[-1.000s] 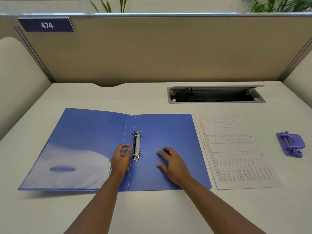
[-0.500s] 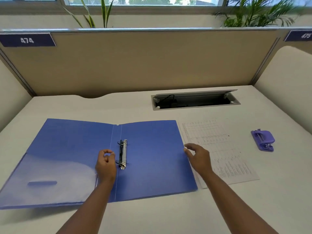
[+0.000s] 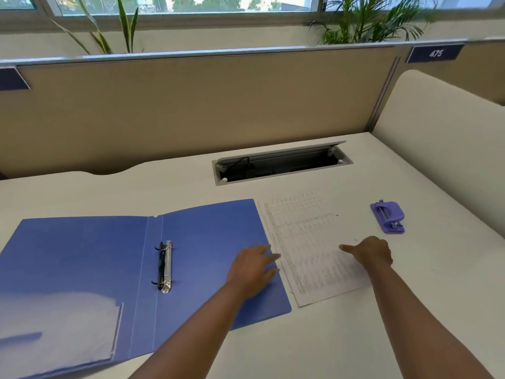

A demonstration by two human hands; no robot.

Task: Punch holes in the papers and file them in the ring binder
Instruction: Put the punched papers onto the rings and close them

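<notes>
**A:** Where were your hands just then?

**B:** My right hand (image 3: 372, 253) hovered over the right part of the papers (image 3: 308, 242), thumb stuck out to the left, the other fingers curled under and hidden from me, so I couldn't tell whether they touched the sheet; it gripped nothing I could see. My left hand (image 3: 252, 266) lay with relaxed, straight fingers on the right edge of the ring binder (image 3: 207, 242), fingertips reaching the papers' left margin. It held nothing either.

**B:** The papers lay flat on the tabletop (image 3: 341, 337), just beside the open binder's right cover, toward the right half of the desk.

**A:** How did you judge they'd handle?

**B:** Light, thin and floppy, I reckoned, and slippery on that smooth top. Flat sheets are hard to pinch from above, so I thought it best to slide them a little and lift at a side margin or near corner, both hands keeping the stack squared.

**A:** And round about?

**B:** The purple hole punch (image 3: 388, 217) sat beyond my right hand, near the right edge, well apart from the papers, with bare top between. The binder's rings (image 3: 164, 266) stood at the spine, to the left. At the back edge a cable hatch (image 3: 281, 164) stood open; a divider panel (image 3: 191, 105) rose behind it. Nothing blocked the way to the punch, as far as I could judge.
</notes>
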